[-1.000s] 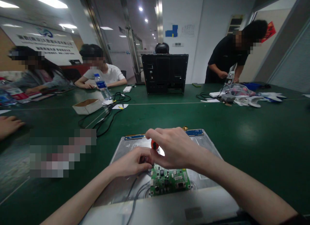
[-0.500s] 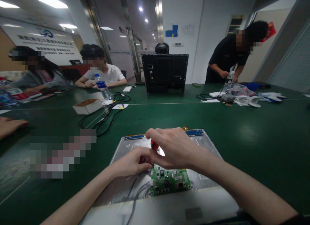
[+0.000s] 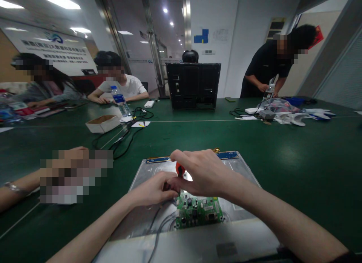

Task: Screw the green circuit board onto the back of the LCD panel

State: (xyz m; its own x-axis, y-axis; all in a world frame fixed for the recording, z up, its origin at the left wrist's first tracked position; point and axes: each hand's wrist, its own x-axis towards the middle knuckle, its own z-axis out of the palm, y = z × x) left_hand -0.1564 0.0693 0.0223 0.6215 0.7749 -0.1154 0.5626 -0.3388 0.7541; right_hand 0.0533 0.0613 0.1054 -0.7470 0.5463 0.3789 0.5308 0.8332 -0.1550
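A screwdriver (image 3: 180, 169) with a red and black handle stands roughly upright in my right hand (image 3: 202, 170), whose fingers wrap its top. My left hand (image 3: 157, 189) is closed just below the handle, by the upper left corner of a green circuit board (image 3: 199, 212). What its fingertips pinch is hidden, as is the screwdriver's tip. The board sits on the silvery metal back of a display panel (image 3: 240, 174). A narrow blue circuit strip (image 3: 229, 155) runs along the panel's far edge. Grey cables (image 3: 160, 233) leave the board's left side.
At left, another person's hand (image 3: 65, 157) reaches over a blurred-out object on the green table (image 3: 291, 161). Beyond are an open white box (image 3: 103, 125), black cables (image 3: 128, 146), a water bottle (image 3: 120, 100), a black monitor housing (image 3: 194, 85) and a plastic bag (image 3: 275, 104). Several people are around the table.
The other person's hand at left has moved right, onto the blurred-out object. My hands stay almost in place; the screwdriver handle looks slightly turned.
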